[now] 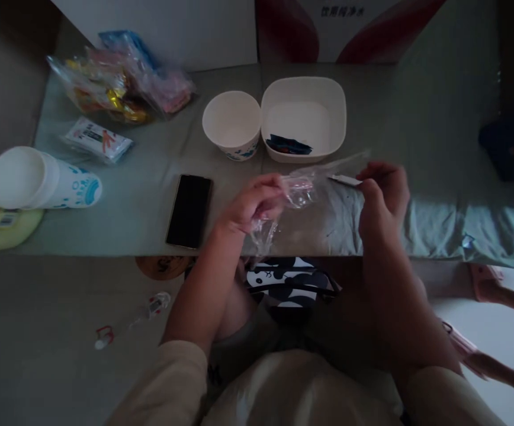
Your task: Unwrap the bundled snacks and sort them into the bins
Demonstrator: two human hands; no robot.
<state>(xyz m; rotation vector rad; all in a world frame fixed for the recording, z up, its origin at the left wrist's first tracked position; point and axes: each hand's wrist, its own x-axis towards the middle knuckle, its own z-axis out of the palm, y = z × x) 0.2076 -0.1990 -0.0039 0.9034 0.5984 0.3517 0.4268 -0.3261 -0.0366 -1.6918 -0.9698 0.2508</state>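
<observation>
My left hand (257, 204) is closed on a crinkled clear plastic bag (299, 189) with something pinkish inside. Part of the bag hangs below the fingers, and its thin upper edge stretches to the right. My right hand (384, 198) pinches a small, flat white piece (344, 179) between thumb and finger; its exact kind is too blurred to tell. Just beyond the hands stands a white plastic tub (339, 112) with dark packets (289, 145) inside. A white paper cup (233, 127) touches the tub's left side.
A phone (189, 211) lies left of my left hand. Stacked paper cups (46, 179), a white packet (99, 139) and bags of wrapped snacks (119, 86) are farther left. Boxes (341, 35) line the back. A plastic bottle (150, 309) lies on the floor.
</observation>
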